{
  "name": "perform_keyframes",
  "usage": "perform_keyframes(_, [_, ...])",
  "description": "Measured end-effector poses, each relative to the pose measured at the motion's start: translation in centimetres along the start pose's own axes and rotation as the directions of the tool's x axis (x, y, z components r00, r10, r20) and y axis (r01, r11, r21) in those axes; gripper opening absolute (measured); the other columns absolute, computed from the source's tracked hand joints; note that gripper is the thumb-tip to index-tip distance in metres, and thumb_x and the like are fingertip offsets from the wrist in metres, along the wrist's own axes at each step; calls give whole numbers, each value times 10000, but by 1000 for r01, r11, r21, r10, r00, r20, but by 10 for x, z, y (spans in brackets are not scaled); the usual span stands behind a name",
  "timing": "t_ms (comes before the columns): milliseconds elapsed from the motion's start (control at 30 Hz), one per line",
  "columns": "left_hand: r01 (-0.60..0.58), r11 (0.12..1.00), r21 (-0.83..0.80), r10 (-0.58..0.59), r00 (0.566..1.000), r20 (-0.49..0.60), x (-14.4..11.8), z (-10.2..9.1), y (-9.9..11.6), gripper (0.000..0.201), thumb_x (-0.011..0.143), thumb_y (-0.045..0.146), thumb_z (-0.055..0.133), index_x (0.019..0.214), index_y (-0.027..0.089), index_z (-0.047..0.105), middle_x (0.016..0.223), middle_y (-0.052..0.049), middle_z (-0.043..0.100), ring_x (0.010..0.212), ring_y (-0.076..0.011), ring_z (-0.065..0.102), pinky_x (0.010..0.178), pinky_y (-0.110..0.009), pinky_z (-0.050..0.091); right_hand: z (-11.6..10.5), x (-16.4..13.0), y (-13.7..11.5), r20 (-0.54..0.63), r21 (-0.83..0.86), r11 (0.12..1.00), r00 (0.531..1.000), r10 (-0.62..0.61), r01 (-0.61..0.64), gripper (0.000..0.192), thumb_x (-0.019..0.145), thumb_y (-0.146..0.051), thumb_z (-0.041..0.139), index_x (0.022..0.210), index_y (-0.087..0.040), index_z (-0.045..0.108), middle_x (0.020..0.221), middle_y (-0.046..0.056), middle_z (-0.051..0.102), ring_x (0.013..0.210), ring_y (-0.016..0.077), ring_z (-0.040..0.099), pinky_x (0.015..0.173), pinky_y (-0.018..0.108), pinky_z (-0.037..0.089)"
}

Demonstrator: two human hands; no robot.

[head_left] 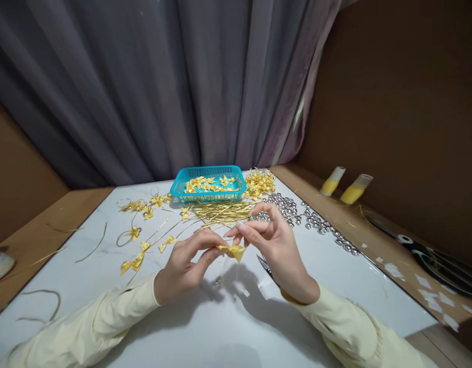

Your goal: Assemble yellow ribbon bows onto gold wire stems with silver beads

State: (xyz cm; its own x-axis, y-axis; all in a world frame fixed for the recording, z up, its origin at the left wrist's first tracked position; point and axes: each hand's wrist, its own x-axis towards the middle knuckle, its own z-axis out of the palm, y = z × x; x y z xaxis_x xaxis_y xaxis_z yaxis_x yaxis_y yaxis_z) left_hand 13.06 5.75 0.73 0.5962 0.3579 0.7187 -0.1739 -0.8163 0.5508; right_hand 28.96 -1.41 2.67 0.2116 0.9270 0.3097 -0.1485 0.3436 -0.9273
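Gold ribbon bow [232, 250], one, pinched tight between left hand [184, 266] and right hand [276, 245] fingertips.

Bare white table [228, 327] lies open near the sleeves. Ahead, gold wires [220, 212], a blue basket [209, 183] and silver beads [316, 221] crowd the far edge; loose bows [136, 258] scatter the left. Scissors [431, 255] and two tubes [345, 186] occupy the right ledge.
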Motion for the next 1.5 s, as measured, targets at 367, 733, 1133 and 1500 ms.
perform_keyframes(367, [215,976,30,-209,969,-129,3,4,7,78,848,129,536,899,177,569,790,-22,665,687,-126,666,616,-197,555,-5,-8,5,126,-685,541,810,-572,489,149,827,-127,521,717,-204,457,661,15,495,628,148,435,588,311,357])
perform_keyframes(733, [171,974,150,-137,967,-217,1,4,1,117,842,117,542,934,182,573,858,-22,626,816,-127,615,721,-211,533,0,-8,6,158,-647,674,927,-341,358,157,853,-185,494,741,-176,604,604,14,526,612,157,462,592,301,374])
perform_keyframes(1133, [11,946,325,47,985,-169,0,3,-8,205,840,71,534,998,197,568,881,-30,624,845,-152,561,726,-269,499,-1,1,-3,123,-288,951,981,153,-112,168,805,-292,588,800,-185,717,599,-13,536,557,103,402,508,230,336])
perform_keyframes(1500, [-48,919,392,112,984,-141,2,3,-8,214,836,60,537,1009,185,558,864,-45,620,823,-165,545,702,-292,477,-2,1,-4,127,-243,956,971,201,-166,170,786,-316,613,820,-194,726,628,-9,552,569,101,396,519,232,332])
